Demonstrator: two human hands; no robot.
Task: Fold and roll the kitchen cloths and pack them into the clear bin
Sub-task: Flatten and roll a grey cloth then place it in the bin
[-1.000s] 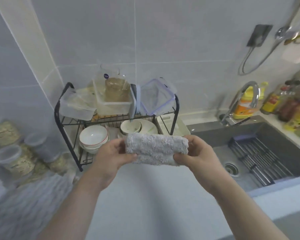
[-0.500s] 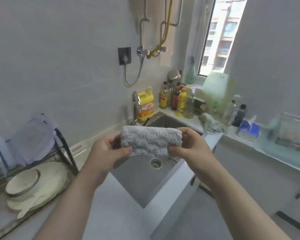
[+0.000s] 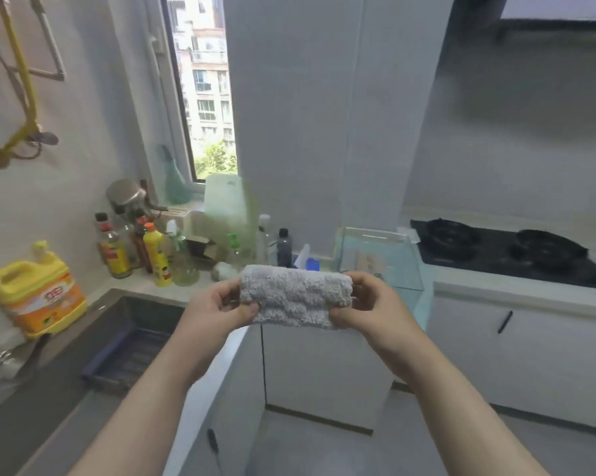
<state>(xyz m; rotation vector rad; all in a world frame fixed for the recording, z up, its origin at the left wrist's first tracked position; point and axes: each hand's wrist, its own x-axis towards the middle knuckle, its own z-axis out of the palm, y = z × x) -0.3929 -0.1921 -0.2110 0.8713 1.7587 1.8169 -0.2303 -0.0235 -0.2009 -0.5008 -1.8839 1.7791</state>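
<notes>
Cloth (image 3: 294, 296), rolled and grey, hangs in mid-air between my hands. My left hand (image 3: 214, 314) grips its left end and my right hand (image 3: 375, 310) grips its right end. The bin (image 3: 404, 269) stands on the counter (image 3: 495, 292) just beyond my right hand, apart from the cloth. Something pale lies inside it, too blurred to identify. The cloth hides the far side of both grips.

Soft daylight enters from the overexposed narrow glass window (image 3: 207, 97) at eleven o'clock. Slight motion blur softens everything, and wide-angle distortion bends the edges, worst at the corners.
</notes>
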